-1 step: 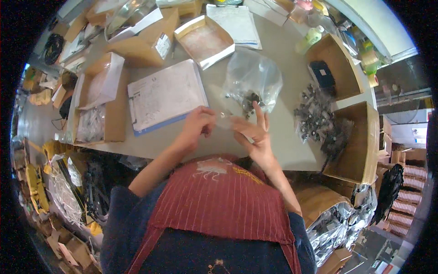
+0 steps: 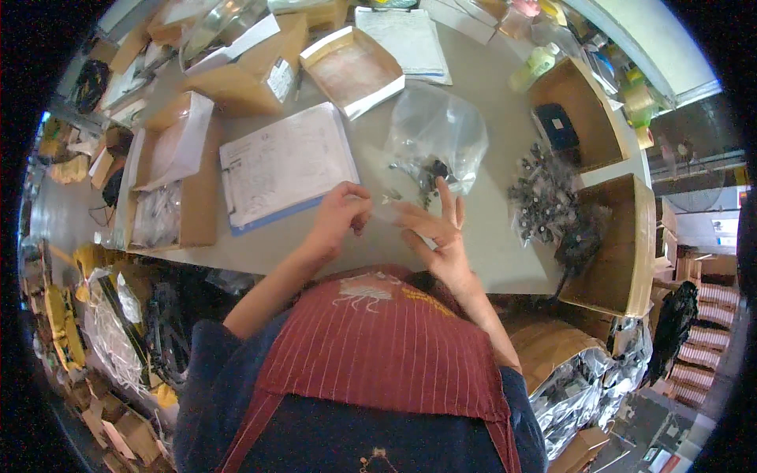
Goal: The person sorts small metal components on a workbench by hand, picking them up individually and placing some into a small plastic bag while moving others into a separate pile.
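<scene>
My left hand point(image 2: 344, 214) is closed, its fingertips pinching a small clear plastic bag point(image 2: 383, 208) over the near part of the table. Just to the right, my right hand point(image 2: 438, 235) has its fingers spread, with some fingertips at the bag's other side; whether they touch it is unclear. Beyond my right fingers lies a large clear plastic bag point(image 2: 438, 118), with small dark parts point(image 2: 435, 170) at its near end. On the right is a pile of small packed bags with dark parts point(image 2: 544, 197).
A clipboard with papers point(image 2: 288, 162) lies left of centre. Open cardboard boxes stand on the left point(image 2: 199, 209) and the right point(image 2: 623, 260). Farther back are a shallow white-edged box point(image 2: 384, 98), more papers point(image 2: 404, 43) and a pale green bottle point(image 2: 536, 67).
My hands stay in nearly the same place. The small clear bag between them has shifted slightly, and my right fingers have moved a little.
</scene>
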Tool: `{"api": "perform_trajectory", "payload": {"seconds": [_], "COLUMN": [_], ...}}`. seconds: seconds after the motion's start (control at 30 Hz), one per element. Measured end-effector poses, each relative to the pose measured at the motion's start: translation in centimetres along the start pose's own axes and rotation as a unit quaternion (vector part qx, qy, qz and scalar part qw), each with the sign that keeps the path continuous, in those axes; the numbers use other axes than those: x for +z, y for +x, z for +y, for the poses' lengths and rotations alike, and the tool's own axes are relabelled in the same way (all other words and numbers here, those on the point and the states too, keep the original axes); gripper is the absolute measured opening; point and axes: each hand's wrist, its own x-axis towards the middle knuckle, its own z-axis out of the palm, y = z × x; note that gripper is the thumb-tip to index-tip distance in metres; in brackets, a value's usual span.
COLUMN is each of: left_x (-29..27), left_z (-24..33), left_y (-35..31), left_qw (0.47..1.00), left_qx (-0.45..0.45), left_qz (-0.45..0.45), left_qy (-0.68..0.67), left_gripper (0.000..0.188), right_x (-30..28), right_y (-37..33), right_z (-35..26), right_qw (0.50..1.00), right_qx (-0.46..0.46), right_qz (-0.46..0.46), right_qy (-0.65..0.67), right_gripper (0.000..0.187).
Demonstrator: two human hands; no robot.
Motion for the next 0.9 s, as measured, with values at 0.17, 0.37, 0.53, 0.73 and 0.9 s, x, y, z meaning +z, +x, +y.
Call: {"api": "perform_trajectory", "payload": {"seconds": [0.17,0.37,0.53,0.73,0.9], "left_x": [1.2,0.9,2.4,2.2,2.3], "left_z": [1.0,-5.7,-5.1,-6.4,-6.4], "left_y": [0.3,2.8,3.2,3.7,3.7], "left_qw": [0.666,0.815,0.838,0.811,0.810], "left_qx": [0.501,0.327,0.251,0.351,0.344], "left_qz": [0.166,0.010,-0.014,-0.002,-0.013], "left_qy": [0.526,0.479,0.485,0.467,0.475], "left_gripper": [0.030,0.031,0.031,0.028,0.027], "right_x": [1.1,2.6,1.8,1.0,0.1], "right_y": [-1.0,0.4,4.3,7.0,7.3], "right_z": [0.5,3.3,7.8,8.4,10.1], "right_qw": [0.986,0.975,0.961,0.926,0.944], "right_qx": [0.024,-0.097,0.026,0.060,0.062], "right_qz": [-0.015,-0.132,0.061,-0.114,-0.137], "right_qy": [-0.163,-0.149,-0.268,-0.355,-0.295], "right_gripper": [0.033,0.036,0.051,0.052,0.039]}}
